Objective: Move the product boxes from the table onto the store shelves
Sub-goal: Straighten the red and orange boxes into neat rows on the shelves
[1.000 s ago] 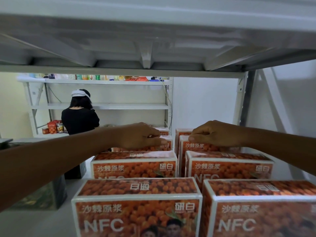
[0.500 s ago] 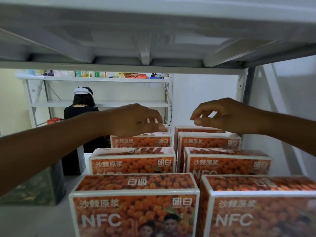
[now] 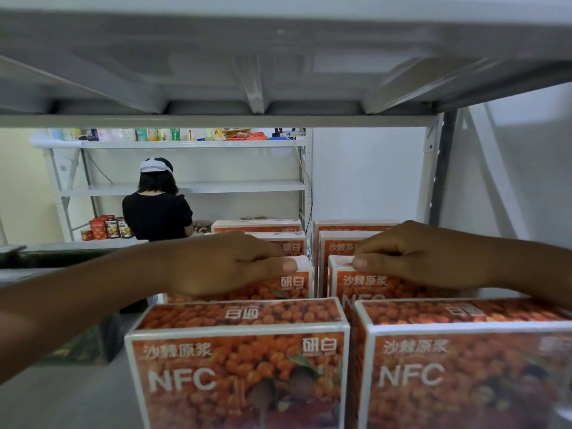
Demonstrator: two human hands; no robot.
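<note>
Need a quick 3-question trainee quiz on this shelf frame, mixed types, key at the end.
1. True or false: both hands rest on boxes in the second row from the front.
2. How many columns do the orange boxes form on the shelf? A) one B) two C) three
3. Fill in: the large white letters on the front boxes read ___.

Key:
1. True. The left hand is on the left second-row box; the right hand is on the right second-row box.
2. B
3. NFC
</note>
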